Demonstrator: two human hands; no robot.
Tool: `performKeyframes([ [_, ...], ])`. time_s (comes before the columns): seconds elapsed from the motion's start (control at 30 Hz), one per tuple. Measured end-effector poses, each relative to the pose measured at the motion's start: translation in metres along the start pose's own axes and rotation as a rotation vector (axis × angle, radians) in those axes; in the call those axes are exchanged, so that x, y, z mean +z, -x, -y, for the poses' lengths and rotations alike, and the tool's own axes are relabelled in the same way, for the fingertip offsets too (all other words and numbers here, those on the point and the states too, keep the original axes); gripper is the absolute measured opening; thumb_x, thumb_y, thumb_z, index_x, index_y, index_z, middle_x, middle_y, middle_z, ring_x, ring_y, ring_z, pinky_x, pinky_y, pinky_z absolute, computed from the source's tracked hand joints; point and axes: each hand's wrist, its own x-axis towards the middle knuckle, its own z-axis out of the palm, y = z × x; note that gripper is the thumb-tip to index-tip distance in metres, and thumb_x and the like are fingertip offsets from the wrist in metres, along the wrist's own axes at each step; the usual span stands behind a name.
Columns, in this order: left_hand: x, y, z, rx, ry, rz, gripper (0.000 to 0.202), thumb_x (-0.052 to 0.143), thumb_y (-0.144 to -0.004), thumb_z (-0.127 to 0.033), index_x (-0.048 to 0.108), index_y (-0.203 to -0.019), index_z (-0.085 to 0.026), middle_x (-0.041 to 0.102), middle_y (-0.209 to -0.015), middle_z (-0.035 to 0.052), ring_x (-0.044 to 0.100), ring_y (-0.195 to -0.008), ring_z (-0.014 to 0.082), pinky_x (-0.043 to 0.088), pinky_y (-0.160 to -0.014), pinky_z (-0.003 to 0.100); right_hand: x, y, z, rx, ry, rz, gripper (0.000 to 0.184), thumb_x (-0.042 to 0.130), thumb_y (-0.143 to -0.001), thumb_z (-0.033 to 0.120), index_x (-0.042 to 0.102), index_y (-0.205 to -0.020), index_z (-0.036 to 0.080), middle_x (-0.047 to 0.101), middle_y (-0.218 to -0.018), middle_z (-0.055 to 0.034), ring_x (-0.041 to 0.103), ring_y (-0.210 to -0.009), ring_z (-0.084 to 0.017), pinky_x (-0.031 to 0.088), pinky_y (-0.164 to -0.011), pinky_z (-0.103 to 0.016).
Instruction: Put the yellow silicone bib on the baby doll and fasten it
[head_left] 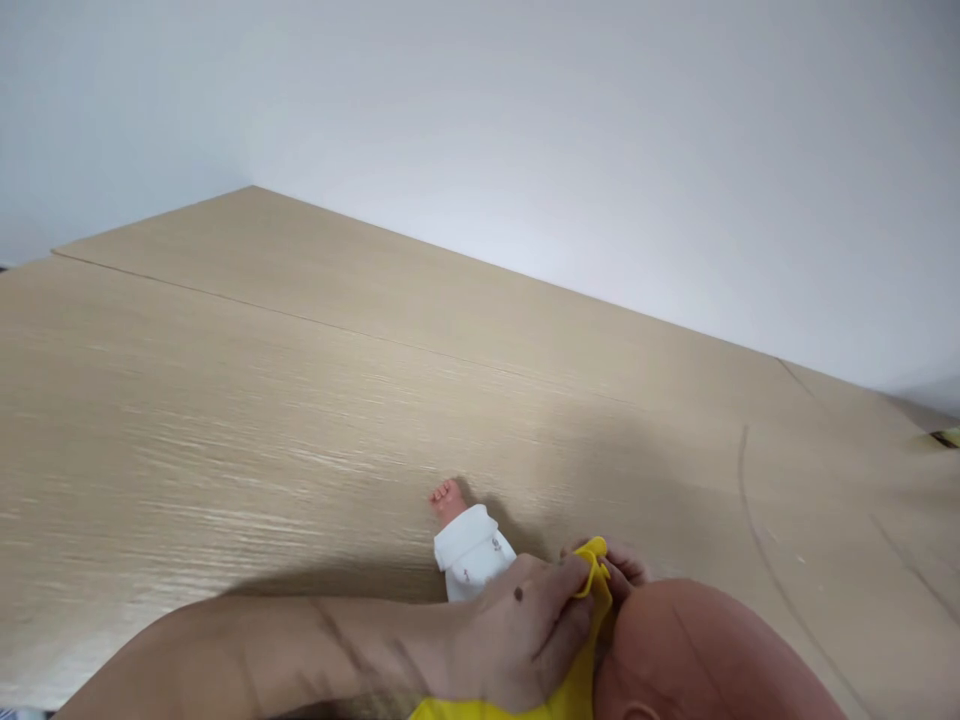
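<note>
A baby doll lies at the bottom edge of the wooden table (300, 400). Its bald head (697, 650) fills the lower right. One small doll hand (448, 497) sticks out of a white sleeve (472, 550). My left hand (525, 640) reaches in from the lower left and is closed on a yellow cloth (574, 695) at the doll's neck. Only the fingertips of my right hand (626, 570) show, just behind the doll's head, pinching the same yellow cloth at its top edge.
The light wooden table runs up to a plain white wall (600, 150), with a seam across the tabletop. A small yellow-green object (946, 437) peeks in at the far right edge.
</note>
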Motion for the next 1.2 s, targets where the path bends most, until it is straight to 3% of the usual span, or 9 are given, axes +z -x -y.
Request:
performKeyframes([
  [0.3, 0.001, 0.000, -0.003, -0.008, -0.038, 0.010, 0.012, 0.029, -0.087, -0.026, 0.030, -0.077, -0.022, 0.041, -0.060, -0.0003, 0.032, -0.046, 0.0120, 0.027, -0.046, 0.027, 0.001, -0.002, -0.004, -0.066, -0.038, 0.017, 0.020, 0.066, -0.063, 0.037, 0.064, -0.064, 0.017, 0.054, -0.067, -0.0038, 0.049, -0.056, -0.009, 0.037, -0.053, -0.018],
  [0.5, 0.003, 0.000, -0.006, 0.007, -0.035, 0.018, 0.013, 0.032, -0.087, -0.025, 0.028, -0.075, -0.022, 0.037, -0.057, -0.0025, 0.030, -0.045, 0.0108, 0.025, -0.044, 0.026, 0.003, -0.002, -0.007, -0.209, -0.116, 0.193, 0.025, 0.062, -0.063, 0.043, 0.060, -0.063, 0.018, 0.049, -0.069, -0.0050, 0.046, -0.056, -0.012, 0.034, -0.049, -0.022],
  [0.73, 0.001, -0.001, -0.005, 0.032, -0.030, 0.023, 0.013, 0.031, -0.087, -0.024, 0.026, -0.075, -0.023, 0.037, -0.061, -0.0026, 0.031, -0.045, 0.0112, 0.026, -0.045, 0.026, 0.003, -0.001, 0.000, -0.184, 0.013, 0.087, 0.023, 0.062, -0.067, 0.037, 0.061, -0.061, 0.015, 0.050, -0.068, -0.0041, 0.045, -0.056, -0.008, 0.034, -0.051, -0.018],
  [0.93, 0.002, -0.001, -0.001, 0.080, -0.099, 0.041, 0.015, 0.033, -0.085, -0.021, 0.023, -0.074, -0.023, 0.038, -0.061, -0.0020, 0.033, -0.048, 0.0132, 0.028, -0.046, 0.026, 0.007, 0.004, 0.015, 0.045, -0.095, 0.110, 0.025, 0.063, -0.066, 0.040, 0.061, -0.062, 0.015, 0.048, -0.060, -0.0039, 0.043, -0.050, -0.007, 0.032, -0.046, -0.017],
  [1.2, 0.005, 0.000, 0.004, 0.143, -0.151, 0.007, 0.018, 0.035, -0.082, -0.016, 0.021, -0.072, -0.022, 0.043, -0.060, -0.0004, 0.034, -0.047, 0.0135, 0.029, -0.046, 0.025, 0.009, 0.004, 0.020, 0.125, -0.155, 0.162, 0.025, 0.065, -0.064, 0.038, 0.062, -0.061, 0.013, 0.051, -0.061, -0.0047, 0.045, -0.048, -0.006, 0.033, -0.047, -0.015],
])
